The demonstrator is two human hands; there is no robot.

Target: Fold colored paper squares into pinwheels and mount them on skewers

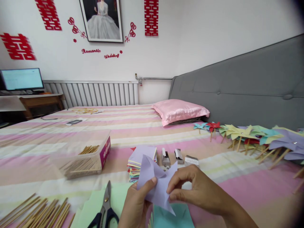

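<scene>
A purple paper square (161, 190), cut in from its corners and partly folded, is held up between my two hands. My left hand (140, 202) grips its left side, the thumb pressed on the paper near the middle. At the right edge, my right hand (192, 186) pinches a corner between thumb and forefinger. Under the paper lies a teal paper stack (174, 217). Just behind it stands a pile of coloured paper squares (140, 156), purple on top. Scissors (106, 205) with dark handles rest on pale green paper (91, 204) left of my left hand.
Loose wooden sticks (47, 213) lie at front left. A clear plastic box (80, 161) holds more sticks. Small open boxes (178, 155) with metal pins stand behind my hands. Finished paper pinwheels (249, 136) line the right, by the grey headboard (237, 85). A pink pillow (179, 110) lies farther back.
</scene>
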